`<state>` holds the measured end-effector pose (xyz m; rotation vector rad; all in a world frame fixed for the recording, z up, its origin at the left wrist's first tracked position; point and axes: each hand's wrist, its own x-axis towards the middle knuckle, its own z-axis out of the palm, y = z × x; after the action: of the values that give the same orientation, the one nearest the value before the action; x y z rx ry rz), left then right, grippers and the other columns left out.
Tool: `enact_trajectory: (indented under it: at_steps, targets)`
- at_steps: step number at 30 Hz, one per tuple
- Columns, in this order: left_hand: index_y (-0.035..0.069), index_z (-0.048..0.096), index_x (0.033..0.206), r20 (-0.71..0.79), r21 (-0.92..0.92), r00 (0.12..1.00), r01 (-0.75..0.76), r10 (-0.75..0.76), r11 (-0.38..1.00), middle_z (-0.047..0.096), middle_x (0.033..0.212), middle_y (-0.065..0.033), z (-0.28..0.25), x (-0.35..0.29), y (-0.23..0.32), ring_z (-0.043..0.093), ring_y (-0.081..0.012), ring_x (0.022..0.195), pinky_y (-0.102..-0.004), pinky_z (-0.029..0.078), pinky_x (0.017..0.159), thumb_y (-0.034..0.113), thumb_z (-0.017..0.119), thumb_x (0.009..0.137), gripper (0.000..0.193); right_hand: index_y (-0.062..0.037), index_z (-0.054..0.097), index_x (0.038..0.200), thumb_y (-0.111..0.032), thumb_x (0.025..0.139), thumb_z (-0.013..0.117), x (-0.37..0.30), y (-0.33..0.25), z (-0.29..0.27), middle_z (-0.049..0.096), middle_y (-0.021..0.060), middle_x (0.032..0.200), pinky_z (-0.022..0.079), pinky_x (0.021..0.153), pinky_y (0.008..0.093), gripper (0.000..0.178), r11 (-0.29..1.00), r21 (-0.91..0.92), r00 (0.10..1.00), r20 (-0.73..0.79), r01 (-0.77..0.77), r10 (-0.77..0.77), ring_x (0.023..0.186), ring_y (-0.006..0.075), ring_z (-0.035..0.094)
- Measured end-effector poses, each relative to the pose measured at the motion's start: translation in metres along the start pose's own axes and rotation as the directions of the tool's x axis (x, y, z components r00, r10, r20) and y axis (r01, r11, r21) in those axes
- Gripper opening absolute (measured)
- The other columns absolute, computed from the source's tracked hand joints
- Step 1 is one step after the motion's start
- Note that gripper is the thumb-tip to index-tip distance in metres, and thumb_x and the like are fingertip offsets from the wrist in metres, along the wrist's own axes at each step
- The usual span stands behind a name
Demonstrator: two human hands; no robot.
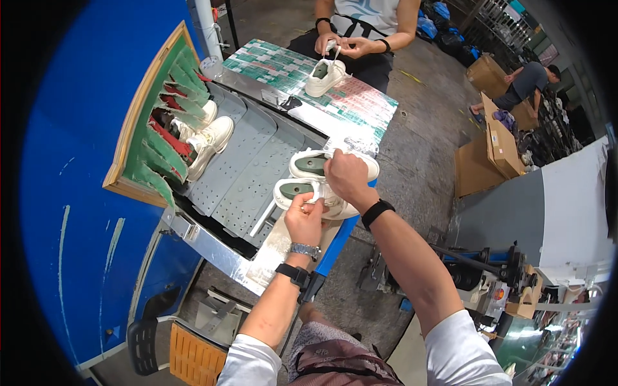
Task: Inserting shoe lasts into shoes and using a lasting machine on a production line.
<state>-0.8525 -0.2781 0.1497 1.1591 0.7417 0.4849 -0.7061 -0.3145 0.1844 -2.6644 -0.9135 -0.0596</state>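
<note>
Two white sneakers lie side by side at the near end of a conveyor, each with a dark green shoe last showing in its opening. My left hand (304,222) pinches the white tongue area of the nearer sneaker (336,208). Over the farther sneaker (372,168), my right hand (347,172) is closed at the front of its opening; the fingers hide exactly which part it grips. Beside the nearer sneaker a thin white rod (262,219) lies on the plates.
Grey conveyor plates (241,154) run from a wood-framed opening with green strips (161,161), where more white shoes (211,141) sit. Across a patterned board (270,61), a co-worker's hands (347,46) handle another white sneaker (325,78). Cardboard boxes (479,161) stand right.
</note>
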Motion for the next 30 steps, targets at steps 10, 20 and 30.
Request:
enact_trajectory:
  at_steps: [10, 20, 30]
  targets:
    - [0.004, 0.054, 0.077, 0.128, 0.380, 0.971, -0.236, 0.202, 0.894, 0.061, 0.066, -0.0034, -0.058, -0.062, -0.017, 0.059, -0.0096, 0.056, -0.0233, 0.045, 0.050, 0.005, 0.077, 0.082, 0.024, 0.0035, 0.061, 0.120, -0.012, 0.088, 0.052, -0.149, 0.053, -0.086, 0.066, 0.0273, 0.081, 0.051, 0.068, 0.0456, 0.037, 0.693, 0.667, 0.887, -0.103, -0.273, 0.449, 0.072, 0.0390, 0.067]
    - [0.003, 0.052, 0.077, 0.519, 0.687, 0.854, -0.394, -0.032, 0.611, 0.051, 0.063, -0.0007, -0.031, -0.222, -0.024, 0.044, -0.0099, 0.057, -0.0277, 0.038, 0.052, 0.001, 0.073, 0.078, 0.021, 0.0000, 0.062, 0.121, -0.009, 0.092, 0.051, -0.500, 0.155, -0.218, 0.061, 0.0062, 0.061, 0.047, 0.053, 0.0270, 0.032, 0.188, 0.923, 0.427, -0.029, -0.335, 0.904, 0.054, 0.0076, 0.057]
    - [0.004, 0.049, 0.074, 0.808, 0.513, 0.578, -0.599, -0.111, 0.615, 0.046, 0.063, 0.0025, 0.136, -0.455, -0.066, 0.038, -0.0068, 0.060, -0.0248, 0.033, 0.053, 0.003, 0.073, 0.079, 0.025, 0.0013, 0.063, 0.120, -0.007, 0.096, 0.044, -0.885, 0.353, -0.269, 0.053, -0.0004, 0.059, 0.040, 0.041, 0.0237, 0.032, 0.168, 0.872, -0.130, -0.253, -0.460, 0.959, 0.046, 0.0066, 0.047]
